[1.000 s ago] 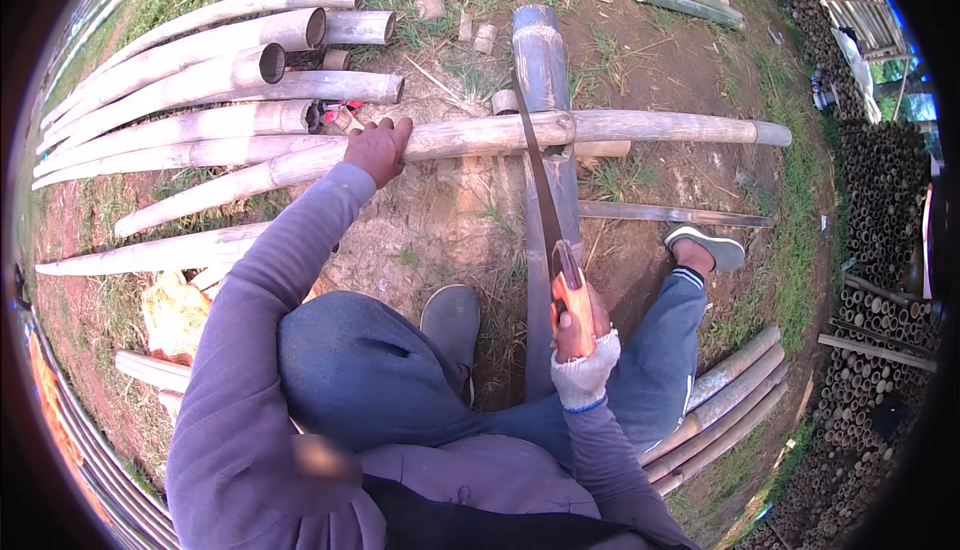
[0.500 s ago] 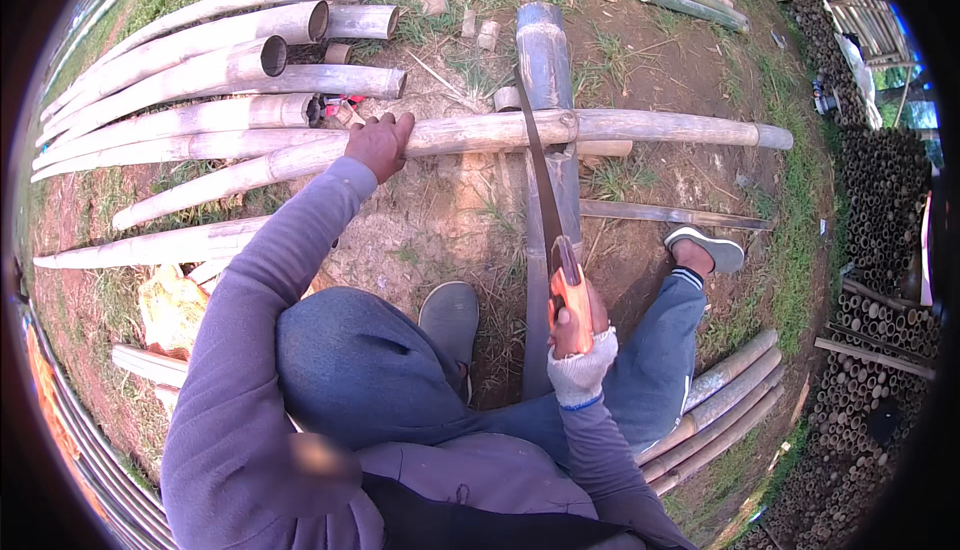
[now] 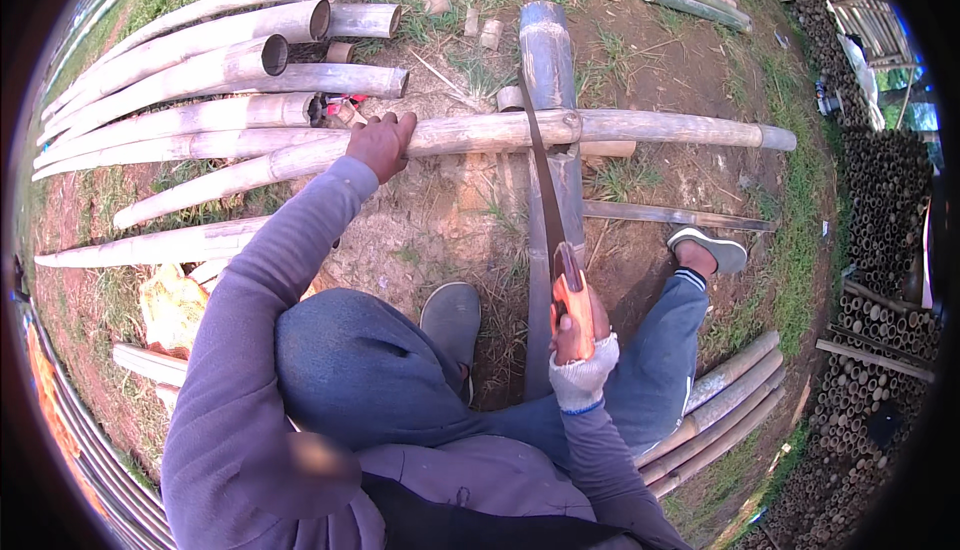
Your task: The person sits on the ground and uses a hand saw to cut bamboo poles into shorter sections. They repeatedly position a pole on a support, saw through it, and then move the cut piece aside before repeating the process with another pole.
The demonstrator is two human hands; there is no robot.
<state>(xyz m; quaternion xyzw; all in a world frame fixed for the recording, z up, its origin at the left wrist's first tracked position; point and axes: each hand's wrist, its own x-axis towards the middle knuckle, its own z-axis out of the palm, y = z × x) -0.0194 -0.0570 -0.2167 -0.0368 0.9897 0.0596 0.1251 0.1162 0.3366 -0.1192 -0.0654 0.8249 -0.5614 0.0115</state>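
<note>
A long pale bamboo pole [image 3: 670, 127] lies crosswise over a thick grey bamboo log [image 3: 546, 55] on the ground. My left hand [image 3: 381, 146] is closed over the pole, left of the log. In my right hand [image 3: 583, 333], which wears a white fingerless glove, is the orange wooden handle of a hand saw [image 3: 547, 195]. Its dark blade lies across the pole, just left of a node and above the log. The blade's tip points away from me. Whether the teeth have entered the bamboo, I cannot tell.
Several cut bamboo poles [image 3: 230, 63] are piled at the far left, their open ends toward the middle. More poles [image 3: 715, 405] lie beside my right leg. Short offcuts [image 3: 490, 34] lie beyond the crossing. Stacked bamboo [image 3: 870, 240] lines the right side.
My right hand has drawn the saw slightly back toward me along the same line. My left hand stays in place on the pole.
</note>
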